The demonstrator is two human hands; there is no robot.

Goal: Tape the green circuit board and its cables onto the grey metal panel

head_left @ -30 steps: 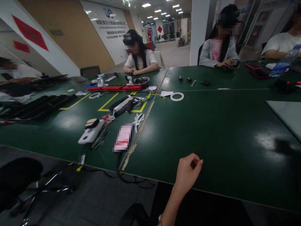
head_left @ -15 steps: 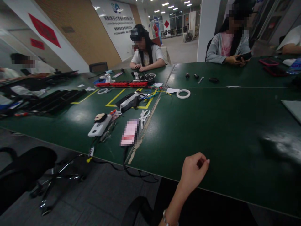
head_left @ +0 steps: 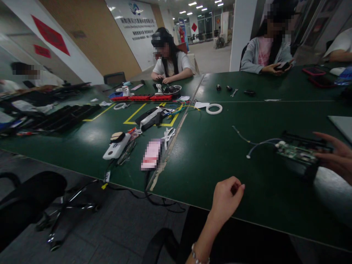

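My left hand (head_left: 227, 198) rests at the table's near edge, its fingers curled in a loose fist with nothing showing in them. At the right, my right hand (head_left: 337, 156) grips a black-framed device with an exposed green circuit board (head_left: 298, 152). Thumb and fingers are around its right end. Thin pale wires (head_left: 264, 142) with small plugs trail from its left end over the green tabletop (head_left: 209, 146). Part of the right hand lies beyond the picture's edge, and the device's underside is dark and hard to make out.
Left of my left hand lie a phone (head_left: 152, 154), a white handheld device (head_left: 117, 146) and white strips (head_left: 169, 135). Farther back are a tape roll (head_left: 213, 109), a wrench (head_left: 234, 92) and red trays (head_left: 139, 98). Co-workers sit across the table. An office chair (head_left: 33, 198) stands at the left.
My right hand has come into view from the right with the circuit-board device and its wires. My left hand stays put. A co-worker's hands have shifted slightly.
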